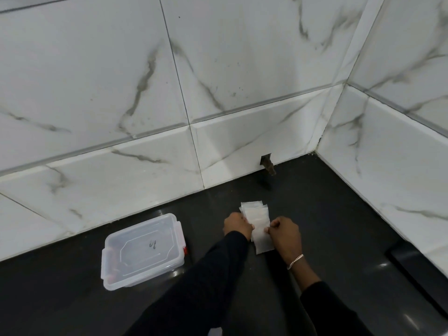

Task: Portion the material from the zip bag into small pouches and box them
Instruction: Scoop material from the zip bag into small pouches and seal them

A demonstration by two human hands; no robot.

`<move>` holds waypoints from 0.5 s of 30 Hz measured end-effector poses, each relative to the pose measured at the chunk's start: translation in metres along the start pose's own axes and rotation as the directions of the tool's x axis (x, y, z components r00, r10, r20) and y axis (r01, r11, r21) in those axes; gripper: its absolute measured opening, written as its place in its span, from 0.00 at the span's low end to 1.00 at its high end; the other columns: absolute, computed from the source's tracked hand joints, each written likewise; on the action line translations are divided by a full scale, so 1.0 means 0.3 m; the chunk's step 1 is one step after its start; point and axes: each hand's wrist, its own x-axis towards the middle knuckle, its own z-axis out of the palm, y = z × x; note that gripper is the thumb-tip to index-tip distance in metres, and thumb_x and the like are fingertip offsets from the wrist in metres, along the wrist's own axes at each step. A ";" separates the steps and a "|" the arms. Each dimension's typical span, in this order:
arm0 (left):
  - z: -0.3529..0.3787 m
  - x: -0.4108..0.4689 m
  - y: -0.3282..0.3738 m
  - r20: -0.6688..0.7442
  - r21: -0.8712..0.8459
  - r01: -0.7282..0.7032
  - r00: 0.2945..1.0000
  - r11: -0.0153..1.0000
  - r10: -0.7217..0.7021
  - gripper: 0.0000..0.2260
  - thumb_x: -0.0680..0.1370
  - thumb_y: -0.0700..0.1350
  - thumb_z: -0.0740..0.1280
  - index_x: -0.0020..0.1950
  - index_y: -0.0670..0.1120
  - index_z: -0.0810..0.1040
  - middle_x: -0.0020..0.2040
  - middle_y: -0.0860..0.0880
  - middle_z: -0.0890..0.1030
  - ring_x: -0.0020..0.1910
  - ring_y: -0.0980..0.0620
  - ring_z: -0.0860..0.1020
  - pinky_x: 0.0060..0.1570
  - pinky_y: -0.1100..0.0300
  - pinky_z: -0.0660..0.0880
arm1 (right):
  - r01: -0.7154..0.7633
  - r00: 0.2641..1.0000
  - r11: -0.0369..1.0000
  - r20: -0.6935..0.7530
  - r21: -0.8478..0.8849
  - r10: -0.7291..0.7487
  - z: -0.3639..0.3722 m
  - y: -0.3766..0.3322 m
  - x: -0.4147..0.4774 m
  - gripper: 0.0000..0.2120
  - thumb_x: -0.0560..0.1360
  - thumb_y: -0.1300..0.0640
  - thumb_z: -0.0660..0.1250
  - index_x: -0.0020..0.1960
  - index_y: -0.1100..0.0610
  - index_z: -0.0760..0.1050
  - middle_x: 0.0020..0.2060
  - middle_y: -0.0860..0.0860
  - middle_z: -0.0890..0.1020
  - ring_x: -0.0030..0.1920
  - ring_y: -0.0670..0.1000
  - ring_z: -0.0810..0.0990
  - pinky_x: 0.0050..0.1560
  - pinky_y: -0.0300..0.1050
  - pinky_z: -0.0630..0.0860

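A stack of small clear pouches (257,218) lies on the dark counter near the wall. My left hand (237,224) pinches the left edge of one pouch while my right hand (284,235), with a bracelet on the wrist, pinches its right edge. The pouch stretches between them, its lower part reaching down to the counter. To the left stands a clear plastic box (143,251) with its lid on and red clips at the sides. No zip bag is visible.
The black counter (339,226) meets marble-patterned tile walls behind and on the right, forming a corner. A small dark stub (268,166) sticks out of the back wall at counter level. A dark flat object (417,265) lies at the right edge.
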 end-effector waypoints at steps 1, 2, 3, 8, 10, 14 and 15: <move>-0.007 -0.015 0.004 0.001 -0.012 -0.013 1.000 1.000 0.013 0.10 0.68 0.43 0.77 0.34 0.47 0.76 0.42 0.45 0.84 0.41 0.44 0.84 0.47 0.50 0.83 | 0.003 1.000 1.000 0.007 0.023 -0.004 -0.003 0.000 -0.006 0.07 0.69 0.56 0.75 0.36 0.52 0.77 0.36 0.45 0.82 0.42 0.49 0.81 0.48 0.50 0.80; -0.016 -0.036 0.008 0.014 -0.036 -0.034 0.999 0.999 0.034 0.09 0.69 0.41 0.75 0.34 0.46 0.76 0.40 0.45 0.84 0.39 0.44 0.85 0.45 0.49 0.84 | 0.017 1.000 0.998 0.019 0.054 -0.018 -0.010 -0.002 -0.018 0.07 0.69 0.57 0.75 0.36 0.53 0.78 0.36 0.46 0.82 0.42 0.50 0.82 0.46 0.49 0.80; -0.032 -0.071 0.019 0.031 -0.074 -0.065 0.997 0.995 0.067 0.07 0.70 0.37 0.73 0.34 0.45 0.78 0.39 0.46 0.84 0.37 0.44 0.85 0.43 0.48 0.84 | 0.038 0.999 0.995 0.026 0.095 -0.040 -0.025 -0.009 -0.037 0.06 0.70 0.58 0.75 0.37 0.53 0.79 0.37 0.47 0.83 0.43 0.50 0.83 0.45 0.47 0.79; -0.134 -0.229 0.043 0.072 -0.190 -0.263 0.957 0.946 0.281 0.09 0.74 0.29 0.62 0.40 0.38 0.79 0.36 0.43 0.81 0.34 0.49 0.82 0.42 0.47 0.84 | 0.252 0.967 0.913 -0.106 0.322 -0.230 -0.148 -0.060 -0.195 0.11 0.73 0.60 0.73 0.53 0.51 0.79 0.50 0.46 0.79 0.48 0.41 0.80 0.47 0.36 0.77; -0.198 -0.306 0.043 0.062 -0.165 -0.366 0.923 0.916 0.380 0.09 0.75 0.31 0.62 0.40 0.40 0.79 0.37 0.42 0.82 0.34 0.50 0.81 0.41 0.52 0.84 | 0.378 0.925 0.864 -0.160 0.332 -0.344 -0.214 -0.094 -0.266 0.13 0.75 0.57 0.72 0.58 0.48 0.77 0.53 0.42 0.77 0.49 0.40 0.79 0.48 0.36 0.77; -0.356 -0.494 -0.007 -0.008 -0.041 -0.533 0.846 0.845 0.533 0.09 0.77 0.34 0.64 0.41 0.46 0.80 0.38 0.48 0.83 0.37 0.54 0.83 0.37 0.64 0.81 | 0.588 0.804 0.795 -0.005 0.150 -0.595 -0.334 -0.181 -0.406 0.10 0.75 0.49 0.72 0.56 0.44 0.80 0.51 0.38 0.80 0.50 0.41 0.78 0.47 0.33 0.75; -0.392 -0.530 -0.023 -0.021 -0.007 -0.565 0.825 0.825 0.565 0.09 0.76 0.35 0.65 0.41 0.48 0.80 0.38 0.49 0.82 0.38 0.55 0.83 0.37 0.66 0.79 | 0.600 0.787 0.790 0.085 0.128 -0.611 -0.354 -0.206 -0.435 0.08 0.75 0.49 0.72 0.54 0.43 0.81 0.48 0.38 0.82 0.48 0.40 0.79 0.45 0.31 0.74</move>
